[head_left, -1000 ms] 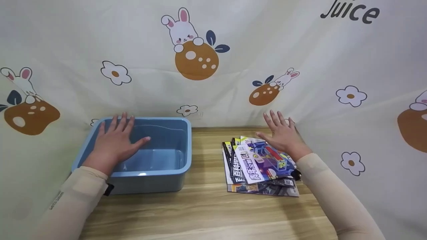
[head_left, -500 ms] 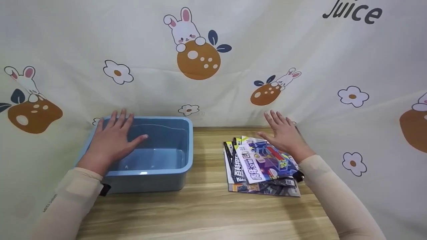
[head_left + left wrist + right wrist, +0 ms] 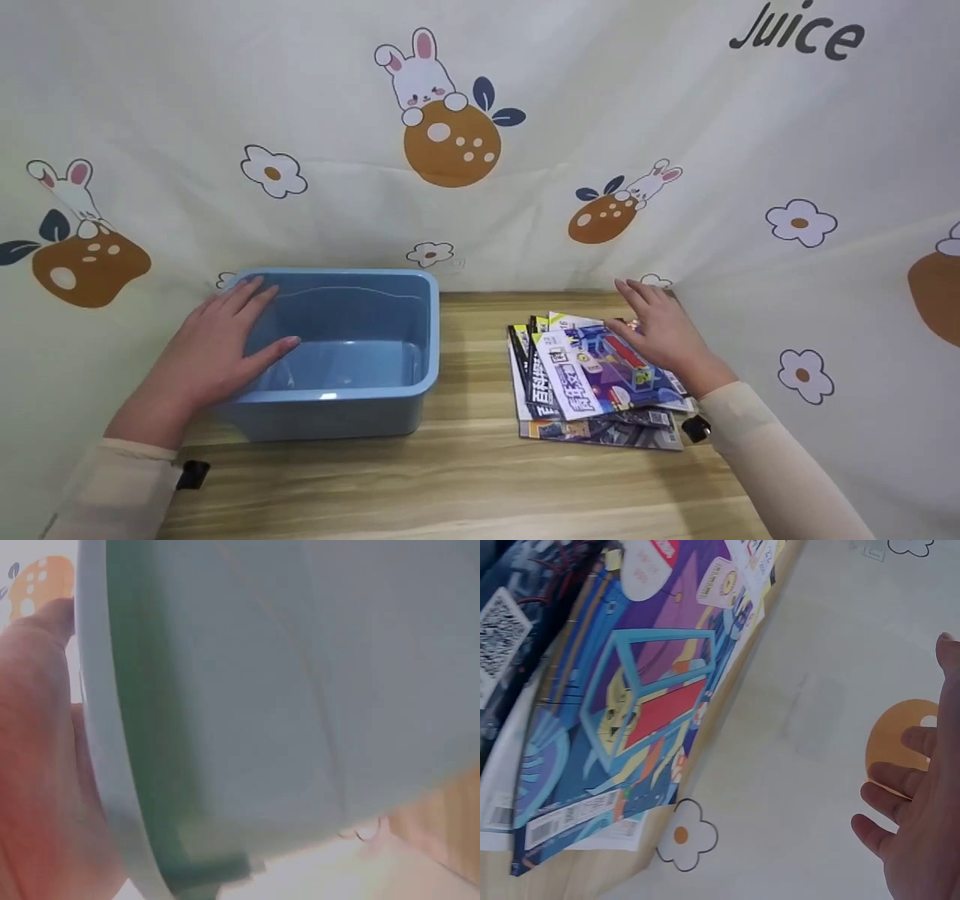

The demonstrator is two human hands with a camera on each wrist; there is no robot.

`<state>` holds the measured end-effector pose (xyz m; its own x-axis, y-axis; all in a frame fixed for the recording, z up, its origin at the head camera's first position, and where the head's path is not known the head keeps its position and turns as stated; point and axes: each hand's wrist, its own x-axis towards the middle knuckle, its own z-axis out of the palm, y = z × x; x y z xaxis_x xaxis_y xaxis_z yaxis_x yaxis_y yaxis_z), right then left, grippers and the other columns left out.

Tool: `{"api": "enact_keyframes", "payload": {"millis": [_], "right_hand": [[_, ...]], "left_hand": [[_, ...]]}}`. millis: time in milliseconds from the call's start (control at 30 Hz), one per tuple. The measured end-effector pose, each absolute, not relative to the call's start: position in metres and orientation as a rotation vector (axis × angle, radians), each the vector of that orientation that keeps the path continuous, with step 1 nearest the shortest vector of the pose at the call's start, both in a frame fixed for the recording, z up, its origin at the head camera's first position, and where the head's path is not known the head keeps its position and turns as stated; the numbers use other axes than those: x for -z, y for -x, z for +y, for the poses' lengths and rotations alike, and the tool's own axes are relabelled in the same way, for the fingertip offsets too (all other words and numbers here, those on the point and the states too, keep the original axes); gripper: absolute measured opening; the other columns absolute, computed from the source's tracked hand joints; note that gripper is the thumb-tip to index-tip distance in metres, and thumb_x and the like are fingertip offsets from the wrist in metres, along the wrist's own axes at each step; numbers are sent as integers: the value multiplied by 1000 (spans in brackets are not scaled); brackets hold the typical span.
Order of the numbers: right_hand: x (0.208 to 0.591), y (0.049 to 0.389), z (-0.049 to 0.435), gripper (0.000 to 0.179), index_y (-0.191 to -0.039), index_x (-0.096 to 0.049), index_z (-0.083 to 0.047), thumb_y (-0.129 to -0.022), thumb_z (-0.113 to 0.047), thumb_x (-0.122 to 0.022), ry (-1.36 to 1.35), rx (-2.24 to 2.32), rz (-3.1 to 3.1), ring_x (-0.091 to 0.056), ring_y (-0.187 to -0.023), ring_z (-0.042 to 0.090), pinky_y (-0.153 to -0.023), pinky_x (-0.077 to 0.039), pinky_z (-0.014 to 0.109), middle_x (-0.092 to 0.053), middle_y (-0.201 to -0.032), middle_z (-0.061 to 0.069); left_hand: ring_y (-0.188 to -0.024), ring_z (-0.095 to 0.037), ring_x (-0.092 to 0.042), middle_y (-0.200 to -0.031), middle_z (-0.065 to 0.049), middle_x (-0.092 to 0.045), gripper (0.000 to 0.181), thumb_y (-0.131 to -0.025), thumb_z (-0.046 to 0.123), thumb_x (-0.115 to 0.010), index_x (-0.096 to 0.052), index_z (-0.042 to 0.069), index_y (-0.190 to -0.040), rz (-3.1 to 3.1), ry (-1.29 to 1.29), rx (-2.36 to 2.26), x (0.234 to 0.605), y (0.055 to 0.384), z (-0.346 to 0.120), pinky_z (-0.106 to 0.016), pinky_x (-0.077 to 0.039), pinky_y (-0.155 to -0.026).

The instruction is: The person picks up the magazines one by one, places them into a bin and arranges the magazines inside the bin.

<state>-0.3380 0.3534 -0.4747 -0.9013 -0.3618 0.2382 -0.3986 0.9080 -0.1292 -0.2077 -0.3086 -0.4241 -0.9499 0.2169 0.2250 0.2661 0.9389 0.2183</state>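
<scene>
A blue plastic bin (image 3: pixel 337 412) stands on the left of the table, its inside showing bare walls and floor. My left hand (image 3: pixel 206 349) is over the bin's left rim, fingers extended and thumb pointing across the opening. In the left wrist view the bin's side (image 3: pixel 240 690) fills most of the picture, with the hand (image 3: pixel 37 742) along its rim. To the right lies a loose, fanned stack of magazines (image 3: pixel 600 367), a colourful cover (image 3: pixel 637 682) on top. My right hand (image 3: pixel 667 330) hovers by the stack's upper right corner, fingers loosely extended and holding nothing.
A pale cloth (image 3: pixel 337 217) printed with rabbits, oranges and flowers hangs behind and on both sides. The wood-grain table (image 3: pixel 450 487) runs between the bin and the magazines and along the front.
My left hand has shifted left and down toward the bin's left side. My right hand has moved slightly right and lower beside the magazines. Bin and magazines stay put on the table.
</scene>
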Motion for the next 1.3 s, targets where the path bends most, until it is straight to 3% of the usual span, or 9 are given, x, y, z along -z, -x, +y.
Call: {"api": "enact_keyframes", "payload": {"millis": [367, 567, 1000, 1300], "right_hand": [[497, 330, 375, 87, -174, -36, -13, -106, -56, -70, -473, -360, -2885, -35, -158, 51, -128, -27, 73, -39, -172, 24], [503, 325, 382, 83, -170, -40, -5, -107, -49, -72, -465, -390, -2866, -41, -152, 54, -124, -34, 74, -44, -167, 28], [518, 323, 399, 84, -171, -37, -5, -109, -53, -67, -368, -423, -2931, -40, -152, 57, -122, -34, 77, -41, -167, 31], [532, 325, 416, 90, -169, -40, -1, -107, -59, -68, -322, -492, -3001, -48, -142, 62, -116, -40, 78, -47, -157, 41]], "left_hand": [[-160, -59, -25, -177, -33, -25, 110, -98, 69, -70, -32, -5, -170, -2941, 299, 514, 444, 191, -337, -84, -29, -119], [-162, -59, -21, -178, -34, -19, 115, -99, 67, -70, -21, -6, -172, -2942, 283, 592, 452, 187, -339, -85, -28, -119], [-164, -58, -14, -179, -36, -9, 121, -100, 71, -65, -15, -12, -171, -3017, 266, 522, 456, 184, -339, -83, -28, -119], [-165, -57, -9, -178, -37, -6, 122, -100, 73, -64, -13, -14, -170, -3035, 267, 495, 457, 186, -341, -84, -27, -119]]}}
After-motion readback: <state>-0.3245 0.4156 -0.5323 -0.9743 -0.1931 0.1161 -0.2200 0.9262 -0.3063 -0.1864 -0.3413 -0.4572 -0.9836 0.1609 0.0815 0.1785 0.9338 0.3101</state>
